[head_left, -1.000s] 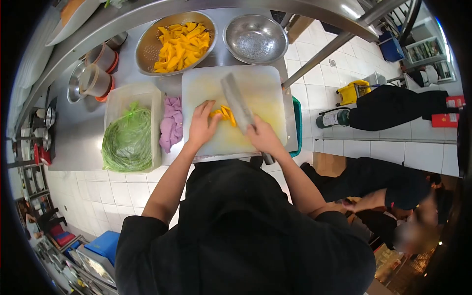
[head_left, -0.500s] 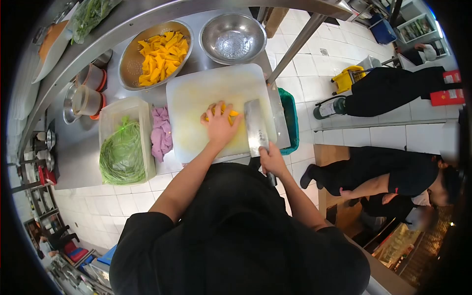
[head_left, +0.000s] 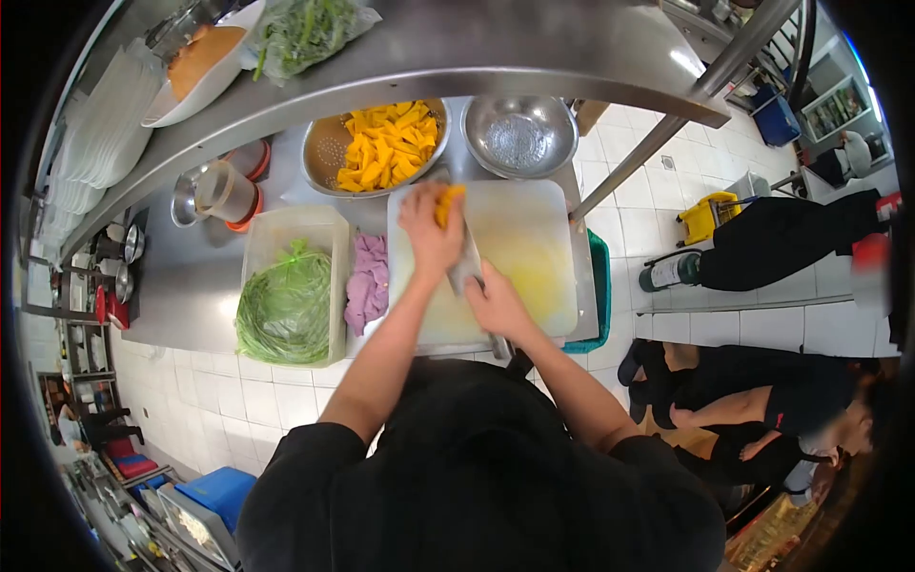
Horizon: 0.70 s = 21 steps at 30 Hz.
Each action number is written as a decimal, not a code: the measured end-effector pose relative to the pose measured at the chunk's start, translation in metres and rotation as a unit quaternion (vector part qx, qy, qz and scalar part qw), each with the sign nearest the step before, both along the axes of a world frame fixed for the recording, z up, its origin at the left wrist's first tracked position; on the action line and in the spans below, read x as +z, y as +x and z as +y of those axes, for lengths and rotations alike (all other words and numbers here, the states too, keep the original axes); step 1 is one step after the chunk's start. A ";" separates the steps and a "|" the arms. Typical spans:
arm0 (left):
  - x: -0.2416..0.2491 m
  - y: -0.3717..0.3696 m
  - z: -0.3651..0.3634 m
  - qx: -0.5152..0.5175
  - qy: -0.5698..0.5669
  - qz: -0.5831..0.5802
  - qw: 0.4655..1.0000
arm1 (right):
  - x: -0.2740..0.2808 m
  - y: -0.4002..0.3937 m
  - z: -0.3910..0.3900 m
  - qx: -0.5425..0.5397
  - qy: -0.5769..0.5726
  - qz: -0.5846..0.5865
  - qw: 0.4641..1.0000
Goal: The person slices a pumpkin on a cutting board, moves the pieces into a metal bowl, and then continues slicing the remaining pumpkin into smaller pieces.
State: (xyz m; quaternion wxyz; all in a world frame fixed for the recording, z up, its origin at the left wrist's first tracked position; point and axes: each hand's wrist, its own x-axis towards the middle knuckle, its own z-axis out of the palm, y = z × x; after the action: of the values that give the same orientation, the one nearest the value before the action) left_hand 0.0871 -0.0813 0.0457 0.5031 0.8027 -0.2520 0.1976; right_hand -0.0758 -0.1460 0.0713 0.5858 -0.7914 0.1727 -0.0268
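My left hand (head_left: 431, 227) is closed round some orange-yellow pieces (head_left: 446, 204) above the far left part of the white cutting board (head_left: 538, 219). Beside it, the broad blade of a cleaver (head_left: 466, 260) stands tilted, partly hidden by the hand. My right hand (head_left: 498, 303) is wrapped round the cleaver near its handle. Just beyond the board, a perforated metal colander (head_left: 324, 148) holds many cut orange-yellow pieces. Yellow stains mark the board's surface.
An empty metal bowl (head_left: 520, 138) sits behind the board. Left are a purple cloth (head_left: 368, 283) and a plastic tub (head_left: 337, 250) with bagged greens. A metal shelf (head_left: 496, 52) crosses overhead; a post (head_left: 648, 160) stands right. Other people (head_left: 762, 410) are at the right.
My left hand has lifted the pieces towards the colander. The cleaver has moved left beside it, its blade now tilted. The camera view has shifted, showing more of the shelf.
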 end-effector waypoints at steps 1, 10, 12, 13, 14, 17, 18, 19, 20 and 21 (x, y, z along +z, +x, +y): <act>0.018 0.029 0.003 0.001 0.006 -0.020 1.000 | 0.015 0.021 0.000 -0.002 -0.004 -0.005 1.000; 0.003 0.266 0.053 0.117 0.335 0.043 0.934 | 0.028 0.008 -0.004 -0.089 -0.099 -0.002 0.991; -0.078 0.368 0.065 0.028 0.435 -0.032 0.899 | 0.006 -0.020 0.006 -0.118 -0.156 0.100 0.976; -0.090 0.395 0.069 -0.017 0.399 -0.058 0.915 | -0.010 -0.030 0.015 -0.144 -0.154 0.104 0.972; -0.095 0.402 0.062 -0.068 0.357 -0.084 0.928 | -0.025 -0.042 0.021 -0.127 -0.206 0.172 0.955; -0.048 0.378 0.049 -0.148 0.449 0.026 0.881 | -0.026 -0.071 0.038 -0.164 -0.218 0.276 0.921; -0.080 0.411 0.047 -0.162 0.455 -0.021 0.875 | -0.023 -0.073 0.045 -0.166 -0.194 0.287 0.923; -0.031 0.369 0.050 -0.193 0.414 0.013 0.890 | -0.021 -0.077 0.051 -0.190 -0.176 0.284 0.923; -0.083 0.416 0.058 -0.227 0.342 -0.095 0.907 | -0.020 -0.079 0.058 -0.207 -0.158 0.278 0.925; -0.047 0.379 0.057 -0.119 0.520 -0.163 0.830 | -0.023 -0.082 0.061 -0.222 -0.143 0.270 0.926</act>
State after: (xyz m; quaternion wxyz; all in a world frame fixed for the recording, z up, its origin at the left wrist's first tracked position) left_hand 0.4664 -0.0242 -0.0008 -0.0180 0.8655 -0.4897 0.1040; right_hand -0.1577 -0.0846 0.0487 0.3762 -0.7856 0.4900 0.0344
